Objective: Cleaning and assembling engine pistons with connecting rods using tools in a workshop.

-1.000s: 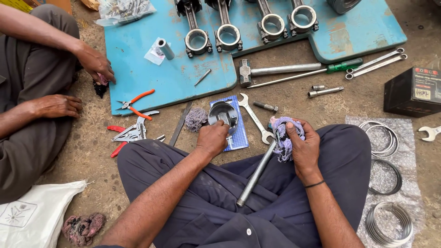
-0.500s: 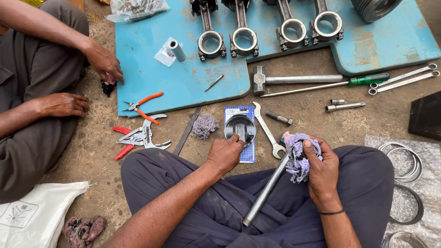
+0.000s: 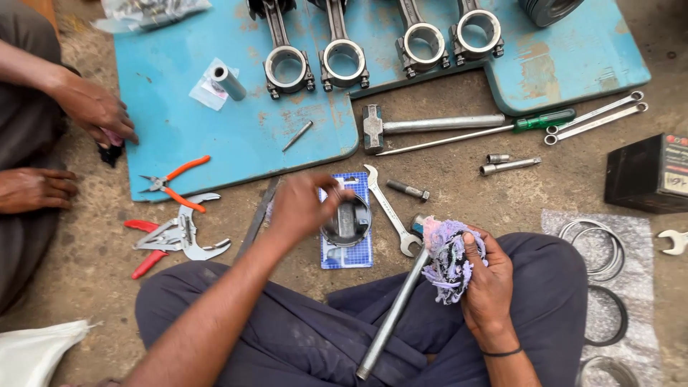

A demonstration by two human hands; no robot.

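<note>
Carefully: your left hand (image 3: 304, 208) closes on the round silver metal piston (image 3: 346, 221) above the blue card (image 3: 347, 251) on the ground; your right hand (image 3: 487, 276) grips the purple rag (image 3: 446, 258) around the long steel bar (image 3: 394, 315). The piston may slip if your grip loosens.

Both forearms bare, no sleeves in view. Dark navy trousers (image 3: 301, 337), creased, with pale dusty smudges on the thighs. Thin black band (image 3: 499, 352) round the right wrist, maybe a hair tie or cord. Left hand (image 3: 301, 208) blurred; right hand (image 3: 487, 276) ungloved.
</note>
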